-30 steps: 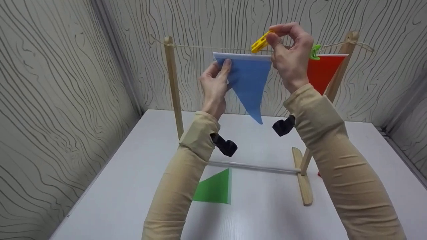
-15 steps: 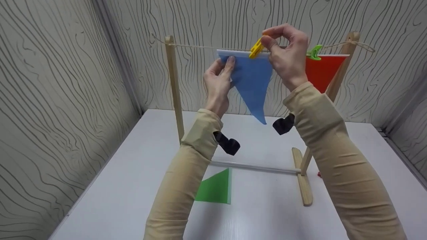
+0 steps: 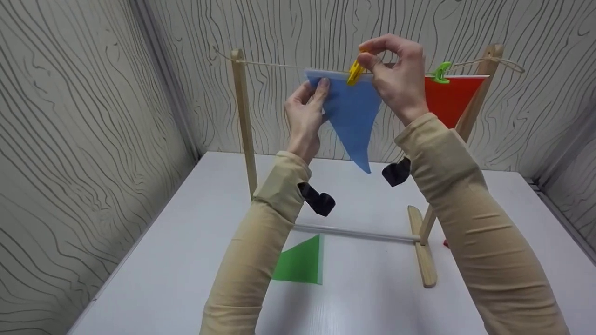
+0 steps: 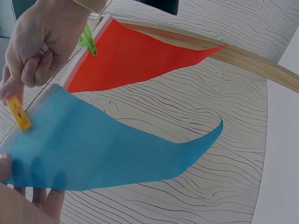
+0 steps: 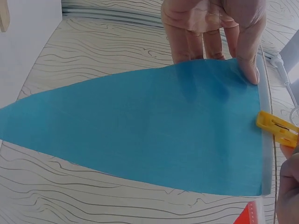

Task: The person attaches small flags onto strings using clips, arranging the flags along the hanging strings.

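Note:
A blue pennant (image 3: 351, 111) hangs point down at the string (image 3: 274, 65), its pale top band along the line. My left hand (image 3: 305, 111) pinches its upper left corner, thumb in front and fingers behind, as the right wrist view also shows. Between thumb and forefinger, my right hand (image 3: 400, 74) pinches the handle end of a yellow clothespin (image 3: 355, 72). In the left wrist view, the jaws of the clothespin (image 4: 19, 115) lie over the band of the blue pennant. To the right, a red pennant (image 3: 449, 100) hangs from the string under a green clothespin (image 3: 441, 73).
Two wooden posts (image 3: 244, 121) carry the string, joined low down by a white rod (image 3: 354, 231). The right post has a wooden foot (image 3: 426, 265). A green pennant (image 3: 302, 263) lies on the white table (image 3: 368, 298). A small red thing (image 3: 446, 244) shows beside my right sleeve.
The yellow clothespin has come down from above the string onto the blue pennant's top band and tilted more upright. My left hand and the pennant have shifted slightly right.

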### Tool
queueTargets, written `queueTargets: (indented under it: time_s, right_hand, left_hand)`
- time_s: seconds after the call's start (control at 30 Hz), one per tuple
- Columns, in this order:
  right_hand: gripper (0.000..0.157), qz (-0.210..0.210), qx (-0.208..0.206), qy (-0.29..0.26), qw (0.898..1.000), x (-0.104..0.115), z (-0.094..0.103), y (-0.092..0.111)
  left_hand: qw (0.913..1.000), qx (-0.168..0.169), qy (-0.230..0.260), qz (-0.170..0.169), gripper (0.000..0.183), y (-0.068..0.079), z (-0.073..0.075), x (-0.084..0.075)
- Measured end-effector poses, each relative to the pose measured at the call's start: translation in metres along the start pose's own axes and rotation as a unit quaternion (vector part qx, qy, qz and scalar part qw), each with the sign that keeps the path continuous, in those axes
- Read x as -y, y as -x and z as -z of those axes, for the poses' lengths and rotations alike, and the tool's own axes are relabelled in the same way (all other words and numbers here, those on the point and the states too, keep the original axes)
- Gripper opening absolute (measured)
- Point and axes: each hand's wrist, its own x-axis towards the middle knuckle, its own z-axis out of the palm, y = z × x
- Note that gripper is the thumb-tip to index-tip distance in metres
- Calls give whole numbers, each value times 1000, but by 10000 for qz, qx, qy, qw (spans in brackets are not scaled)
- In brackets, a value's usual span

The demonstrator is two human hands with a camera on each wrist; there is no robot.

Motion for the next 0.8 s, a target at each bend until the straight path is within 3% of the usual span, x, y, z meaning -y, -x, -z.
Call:
queueTargets:
  time_s: [0.27, 0.47, 0.8]
  right_hand:
    - [22, -90, 315, 292, 9990, 3, 3, -2]
    - [28, -455, 724, 397, 9955, 5, 7, -2]
    - [40, -676, 1285, -54, 9894, 3, 11, 0]
  left_hand:
    - [10000, 39, -55, -60, 30, 1, 0, 1]
    - [9999, 20, 96, -18, 29, 0, 0, 1]
    - [9999, 43, 104, 61, 31, 0, 1, 1]
